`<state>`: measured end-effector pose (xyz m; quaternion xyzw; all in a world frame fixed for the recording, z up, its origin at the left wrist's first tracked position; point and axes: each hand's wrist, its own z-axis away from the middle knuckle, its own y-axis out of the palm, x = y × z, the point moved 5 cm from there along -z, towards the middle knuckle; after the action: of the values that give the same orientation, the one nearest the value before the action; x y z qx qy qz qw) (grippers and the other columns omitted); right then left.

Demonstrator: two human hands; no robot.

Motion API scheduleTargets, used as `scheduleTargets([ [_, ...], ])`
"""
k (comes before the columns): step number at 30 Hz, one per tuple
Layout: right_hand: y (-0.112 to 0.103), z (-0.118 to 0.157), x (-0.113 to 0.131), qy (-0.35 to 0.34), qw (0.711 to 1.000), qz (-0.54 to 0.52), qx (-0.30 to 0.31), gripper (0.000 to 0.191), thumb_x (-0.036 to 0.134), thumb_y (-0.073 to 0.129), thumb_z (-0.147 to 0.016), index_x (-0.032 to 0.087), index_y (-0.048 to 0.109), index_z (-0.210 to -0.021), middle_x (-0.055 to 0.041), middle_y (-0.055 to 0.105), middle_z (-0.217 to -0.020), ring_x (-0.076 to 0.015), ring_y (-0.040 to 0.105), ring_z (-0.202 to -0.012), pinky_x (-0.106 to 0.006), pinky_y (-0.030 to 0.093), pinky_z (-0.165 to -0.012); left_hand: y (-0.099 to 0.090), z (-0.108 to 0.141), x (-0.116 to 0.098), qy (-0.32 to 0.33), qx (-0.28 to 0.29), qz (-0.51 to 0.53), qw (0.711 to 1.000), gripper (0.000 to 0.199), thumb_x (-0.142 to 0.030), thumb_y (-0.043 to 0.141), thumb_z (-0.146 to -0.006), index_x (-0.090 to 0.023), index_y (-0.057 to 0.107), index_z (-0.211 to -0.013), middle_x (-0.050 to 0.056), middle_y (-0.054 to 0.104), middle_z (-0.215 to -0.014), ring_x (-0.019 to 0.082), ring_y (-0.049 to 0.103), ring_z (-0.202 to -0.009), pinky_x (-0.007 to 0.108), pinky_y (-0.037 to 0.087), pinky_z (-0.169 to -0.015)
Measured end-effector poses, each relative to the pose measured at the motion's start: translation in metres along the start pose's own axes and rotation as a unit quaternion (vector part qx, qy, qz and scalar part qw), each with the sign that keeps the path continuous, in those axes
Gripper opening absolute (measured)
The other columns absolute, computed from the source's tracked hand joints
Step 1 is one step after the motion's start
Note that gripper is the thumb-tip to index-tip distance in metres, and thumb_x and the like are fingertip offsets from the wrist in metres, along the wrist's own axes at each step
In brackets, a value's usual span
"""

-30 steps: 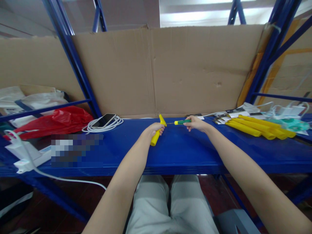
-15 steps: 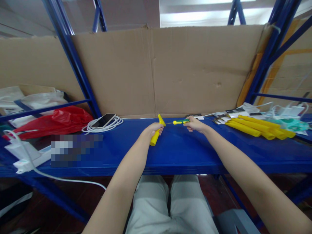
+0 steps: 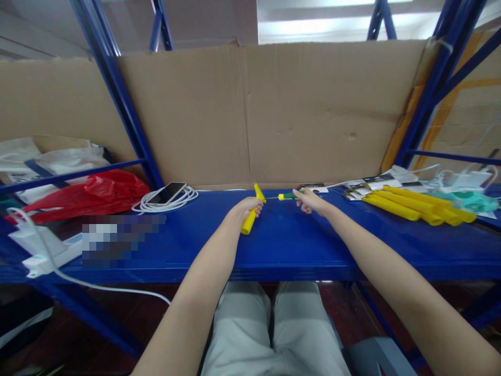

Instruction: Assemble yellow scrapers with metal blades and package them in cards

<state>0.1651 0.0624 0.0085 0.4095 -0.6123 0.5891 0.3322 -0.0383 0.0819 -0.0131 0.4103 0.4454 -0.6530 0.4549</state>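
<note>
My left hand [image 3: 252, 206] is closed around a yellow plastic piece [image 3: 248, 224], a tube-like handle with a slanted, pointed head at its top. In my right hand [image 3: 311, 201] is a screwdriver [image 3: 288, 196] with a green and yellow handle, held level and pointing left. Its thin metal shaft reaches the side of the yellow piece's head, just above my left fingers. Whether the tip sits in a screw there is too small to make out. Both hands are just above the blue tabletop [image 3: 289, 245].
Several yellow tubes [image 3: 407, 204] lie at the right beside card packaging [image 3: 378, 181]. At the left are a phone [image 3: 167, 193] on a coiled white cable [image 3: 188, 197], a red plastic bag [image 3: 105, 190] and a white power strip [image 3: 43, 263]. A cardboard sheet [image 3: 313, 115] stands along the back.
The screwdriver's handle has turned about its axis in my right hand, showing green where a yellow stripe was, and my right fingers have shifted slightly. My left hand and the yellow piece stay put.
</note>
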Motion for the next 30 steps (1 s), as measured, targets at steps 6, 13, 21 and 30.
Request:
scheduleTargets([
  [6, 0.000, 0.000, 0.003, -0.046, 0.998, 0.011, 0.037, 0.025, 0.035, 0.049, -0.089, 0.019, 0.039, -0.072, 0.0060, 0.044, -0.046, -0.0048, 0.038, -0.034, -0.016, 0.028, -0.032, 0.000, -0.002, 0.001, 0.001, 0.007, -0.003, 1.000, 0.008, -0.014, 0.058, -0.078, -0.016, 0.052, -0.082, -0.009, 0.040, -0.046, 0.004, 0.035, -0.033, 0.015, 0.031, -0.035],
  [13, -0.003, -0.002, 0.000, -0.020, 0.997, 0.073, 0.007, 0.031, 0.044, 0.039, -0.092, 0.018, 0.042, -0.075, 0.0026, 0.049, -0.050, -0.0055, 0.038, -0.031, -0.018, 0.025, -0.029, 0.000, -0.001, 0.000, 0.006, 0.005, -0.002, 1.000, 0.007, -0.014, 0.058, -0.078, -0.016, 0.052, -0.081, -0.008, 0.040, -0.046, 0.004, 0.036, -0.033, 0.015, 0.031, -0.035],
  [21, -0.002, 0.002, 0.007, -0.050, 0.998, 0.045, 0.008, 0.018, 0.034, 0.050, -0.090, 0.018, 0.043, -0.091, 0.0051, 0.050, -0.056, -0.0043, 0.039, -0.034, -0.016, 0.026, -0.031, 0.001, 0.005, -0.001, -0.003, -0.004, 0.000, 1.000, 0.006, -0.011, 0.053, -0.081, -0.016, 0.050, -0.080, -0.008, 0.040, -0.046, 0.004, 0.035, -0.033, 0.014, 0.029, -0.034],
  [30, 0.000, 0.002, 0.006, -0.059, 0.996, 0.050, 0.032, 0.018, 0.032, 0.056, -0.086, 0.018, 0.044, -0.088, 0.0037, 0.054, -0.058, -0.0048, 0.044, -0.036, -0.016, 0.029, -0.030, 0.001, 0.006, -0.002, -0.007, -0.005, 0.006, 1.000, 0.013, -0.004, 0.044, -0.083, -0.016, 0.047, -0.079, -0.008, 0.039, -0.044, 0.004, 0.035, -0.032, 0.015, 0.028, -0.036],
])
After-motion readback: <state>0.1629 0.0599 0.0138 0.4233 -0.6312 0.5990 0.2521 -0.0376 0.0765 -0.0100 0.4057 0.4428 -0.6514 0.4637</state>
